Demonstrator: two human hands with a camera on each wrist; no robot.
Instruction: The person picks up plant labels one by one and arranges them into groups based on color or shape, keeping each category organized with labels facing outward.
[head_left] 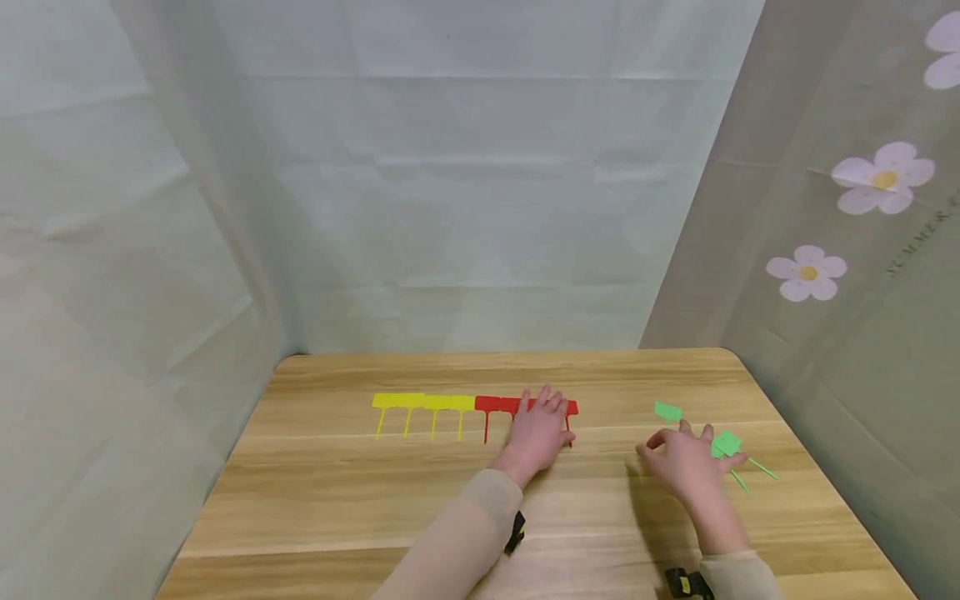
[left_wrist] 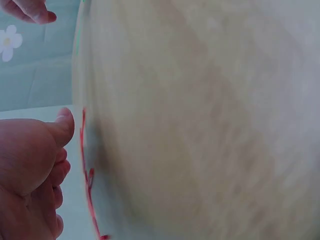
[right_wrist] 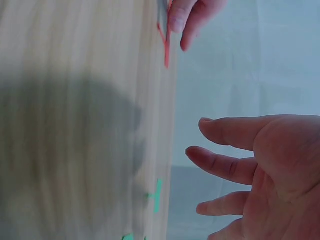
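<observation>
A row of flat T-shaped plant labels lies across the table, with yellow labels (head_left: pixel 399 401) on the left and red labels (head_left: pixel 491 403) joined on at the right. My left hand (head_left: pixel 536 429) rests over the right part of the red labels, fingers extended, and covers some of them. To the right, my right hand (head_left: pixel 686 467) hovers above the table near loose green labels (head_left: pixel 727 444), partly hiding them. One separate green label (head_left: pixel 667 411) lies just beyond its fingertips. In the right wrist view, thumb and fingers (right_wrist: pixel 230 169) are spread apart with nothing between them.
The wooden table (head_left: pixel 337 500) has rounded back corners. Pale cloth (head_left: pixel 480 208) hangs behind it and at both sides, the right one printed with flowers (head_left: pixel 808 273). Black wrist straps (head_left: pixel 681 582) show at the sleeves.
</observation>
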